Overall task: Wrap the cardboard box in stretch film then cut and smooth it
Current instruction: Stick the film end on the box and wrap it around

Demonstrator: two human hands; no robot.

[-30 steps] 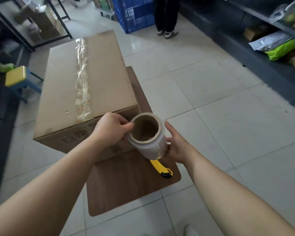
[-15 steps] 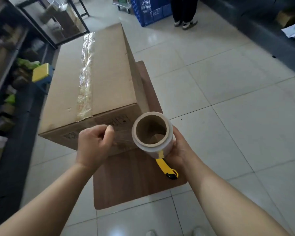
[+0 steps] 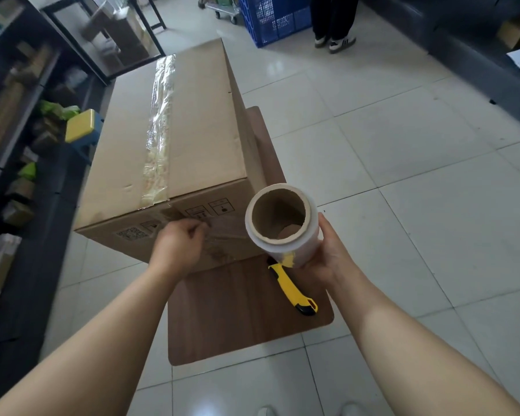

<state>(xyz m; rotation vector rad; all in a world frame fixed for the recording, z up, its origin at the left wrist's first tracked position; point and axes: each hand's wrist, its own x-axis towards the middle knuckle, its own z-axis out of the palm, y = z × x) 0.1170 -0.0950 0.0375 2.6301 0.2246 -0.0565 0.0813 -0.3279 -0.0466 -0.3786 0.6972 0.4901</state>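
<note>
A long cardboard box [image 3: 192, 130], taped along its top, lies on a small brown wooden table [image 3: 237, 319]. My right hand [image 3: 327, 253] holds an upright roll of clear stretch film [image 3: 282, 226] by its side, just off the box's near right corner. A short sheet of film [image 3: 225, 232] stretches from the roll to my left hand [image 3: 177, 247], which pinches its free end against the box's near end face. A yellow utility knife [image 3: 291, 289] lies on the table below the roll.
Dark shelving with packages [image 3: 15, 163] lines the left side, with a yellow-topped stool [image 3: 80, 126] beside the box. A blue crate [image 3: 276, 16] and a standing person's legs [image 3: 333, 22] are at the far end. Another shelf [image 3: 475, 55] runs along the right. The floor is pale tile.
My left hand left the roll and drew the film's end leftward across the box's near face. The roll in my right hand stayed near the right corner.
</note>
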